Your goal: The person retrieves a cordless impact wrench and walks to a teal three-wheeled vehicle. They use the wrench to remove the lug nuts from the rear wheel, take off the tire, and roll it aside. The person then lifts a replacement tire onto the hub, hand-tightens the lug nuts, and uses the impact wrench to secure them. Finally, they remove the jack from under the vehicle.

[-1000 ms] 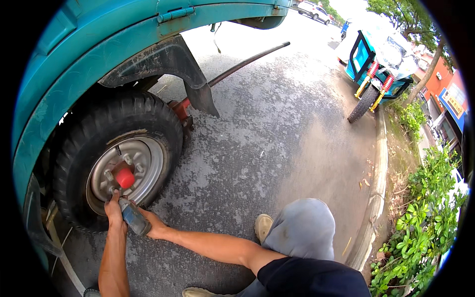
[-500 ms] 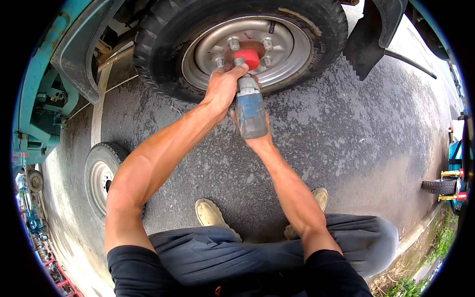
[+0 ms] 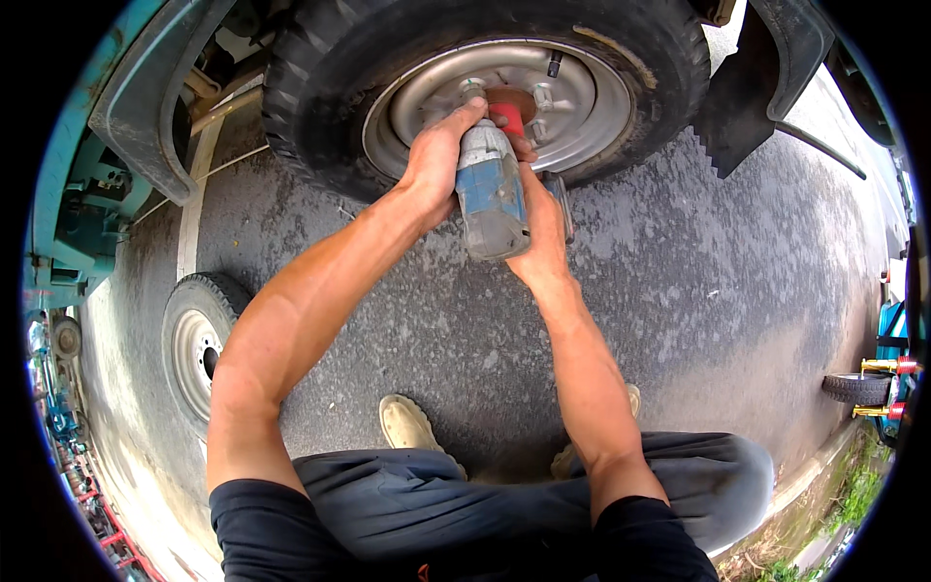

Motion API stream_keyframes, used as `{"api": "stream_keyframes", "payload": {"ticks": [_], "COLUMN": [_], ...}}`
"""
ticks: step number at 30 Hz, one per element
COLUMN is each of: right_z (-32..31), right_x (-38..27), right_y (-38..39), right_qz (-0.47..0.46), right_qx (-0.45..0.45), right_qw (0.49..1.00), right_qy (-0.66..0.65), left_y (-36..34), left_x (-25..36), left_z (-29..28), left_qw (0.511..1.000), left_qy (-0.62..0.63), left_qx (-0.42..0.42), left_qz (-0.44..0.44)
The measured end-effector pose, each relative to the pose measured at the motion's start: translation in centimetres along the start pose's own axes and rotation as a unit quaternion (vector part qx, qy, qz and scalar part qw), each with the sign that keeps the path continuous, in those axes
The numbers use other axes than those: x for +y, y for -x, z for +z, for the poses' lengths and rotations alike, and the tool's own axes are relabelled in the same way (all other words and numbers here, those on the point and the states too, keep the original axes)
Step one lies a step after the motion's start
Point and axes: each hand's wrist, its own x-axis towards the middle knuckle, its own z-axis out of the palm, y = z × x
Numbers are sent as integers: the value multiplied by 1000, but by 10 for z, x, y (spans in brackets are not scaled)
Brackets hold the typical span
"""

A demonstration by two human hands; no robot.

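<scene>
Both hands are on a cordless impact wrench [image 3: 490, 194] with a blue-grey body, pointed at a mounted wheel's silver rim [image 3: 386, 121]. My left hand [image 3: 434, 163] is closed round the wrench's nose from the left. My right hand [image 3: 545, 233] grips it from the right and below; the handle is mostly hidden. The socket end meets the upper-left lug nut [image 3: 472, 85], partly covered by my left fingers. Beside it, a red cap [image 3: 506, 116] sits at the hub, half hidden by my hands. Another lug nut [image 3: 543, 95] shows to the right, and a black tire [image 3: 315, 107] surrounds the rim.
A loose wheel [image 3: 194, 339] stands on the asphalt [image 3: 679, 320] at the left. Black mudguards [image 3: 752, 116] flank the mounted wheel, with a teal vehicle frame [image 3: 92, 209] at far left. A small machine with a black wheel [image 3: 858, 388] stands at far right.
The wrench has swung left and its nose has moved from beside the red cap to the upper-left lug nut. Both hands have moved with it, still gripping.
</scene>
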Motion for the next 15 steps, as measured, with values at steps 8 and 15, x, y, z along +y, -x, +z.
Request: {"api": "stream_keyframes", "payload": {"ticks": [8, 15], "right_z": [19, 4], "right_x": [2, 0], "right_y": [7, 3], "right_qz": [69, 55], "right_qx": [-34, -14], "right_qw": [991, 997], "right_qy": [-113, -44], "left_y": [3, 1], "left_x": [7, 8], "left_z": [7, 16], "left_qw": [999, 999], "left_qy": [-15, -7], "left_qx": [45, 34], "left_qz": [-18, -13]}}
